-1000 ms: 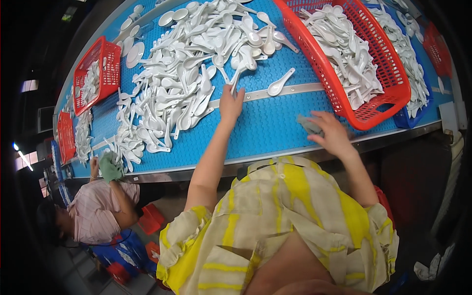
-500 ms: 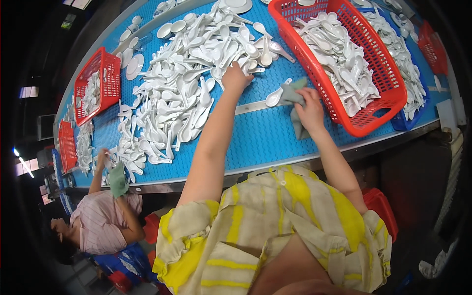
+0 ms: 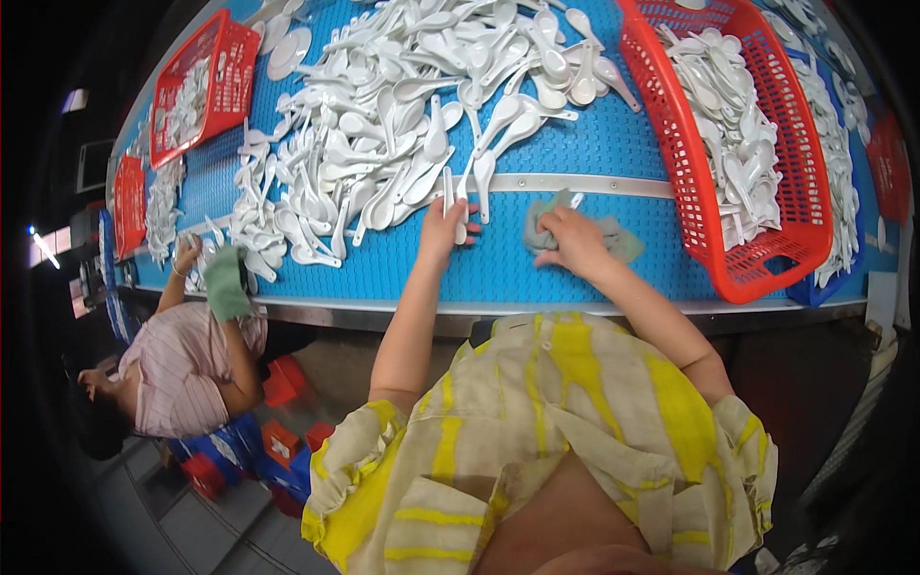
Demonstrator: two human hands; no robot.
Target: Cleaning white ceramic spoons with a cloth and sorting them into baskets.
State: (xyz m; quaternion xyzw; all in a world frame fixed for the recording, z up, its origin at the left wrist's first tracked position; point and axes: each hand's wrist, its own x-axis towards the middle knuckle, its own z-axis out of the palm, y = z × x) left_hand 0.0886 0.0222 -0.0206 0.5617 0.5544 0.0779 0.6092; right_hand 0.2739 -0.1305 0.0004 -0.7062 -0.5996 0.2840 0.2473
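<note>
The left hand [image 3: 441, 232] has withdrawn from the pile [image 3: 436, 139], fingers gripping white spoons [image 3: 448, 189] over the bench [image 3: 517, 287] before me — the right hand [image 3: 578, 243], fingers closed, now apparently engages a grey-green cloth [image 3: 623, 241] with another spoon [image 3: 576, 200].

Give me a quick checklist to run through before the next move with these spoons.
1. Left hand gripping at least one white spoon: ok.
2. Right hand holding the grey-green cloth: ok.
3. Spoon firmly gripped within that cloth: cannot tell; only a white tip shows beyond it.
4. Spoons in the pile lying singly: not ok; many overlap.
5. Nearest red basket upright, to the right of the right hand: ok.
6. Co-worker's hand apart from the person's own hands: ok.
</note>
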